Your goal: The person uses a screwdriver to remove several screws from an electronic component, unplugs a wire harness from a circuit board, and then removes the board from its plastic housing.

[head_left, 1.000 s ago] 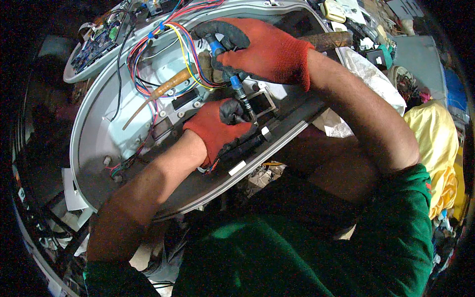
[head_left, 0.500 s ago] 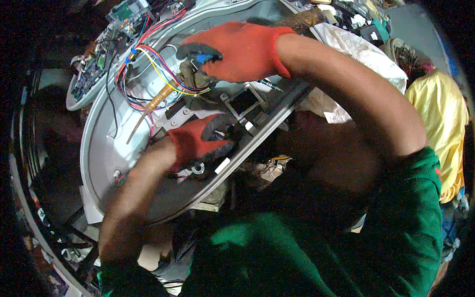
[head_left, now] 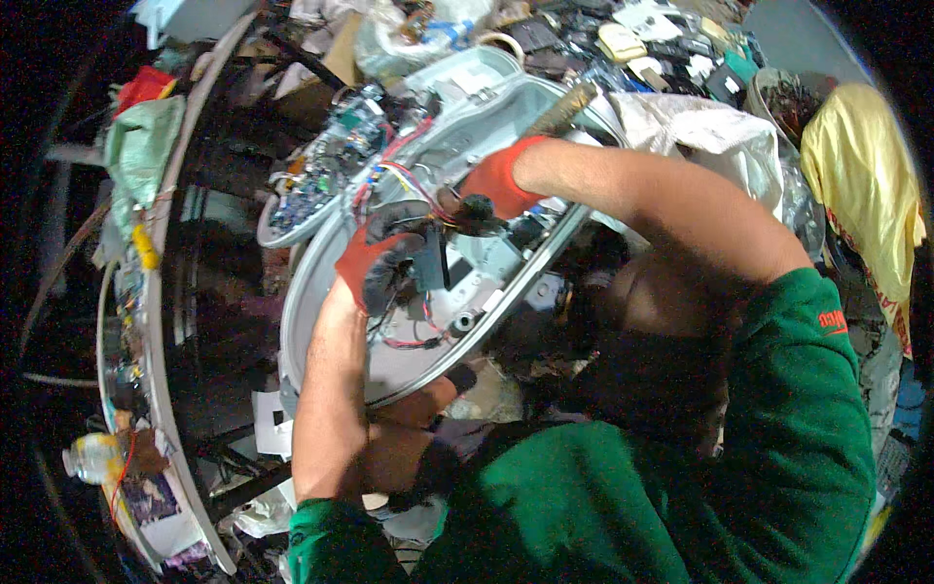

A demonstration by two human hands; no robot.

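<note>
A large grey oval plastic casing [head_left: 309,326] lies tilted in front of me, with its hollow side up. My left hand [head_left: 382,255], in a red and black glove, is closed around a dark flat rectangular part [head_left: 432,261] held above the casing. Coloured wires [head_left: 401,177] run from the far side of the casing towards this part. My right hand [head_left: 496,190], gloved alike, is closed at the wires beside the part's upper end; its fingertips partly hide what they grip. A round fitting [head_left: 462,323] sits low in the casing near red and black wires.
A brown stick-like handle [head_left: 562,110] rests across the casing's far end. Left of the casing, a tray [head_left: 282,234] holds circuit boards. Mixed electronic scrap [head_left: 642,44] is heaped at the back. A white sack [head_left: 691,122] and yellow cloth [head_left: 856,185] are at the right.
My left hand has risen from the casing floor and now holds the dark part. My right hand has come lower, beside it. The tapered brown tool no longer shows there. The view has shifted.
</note>
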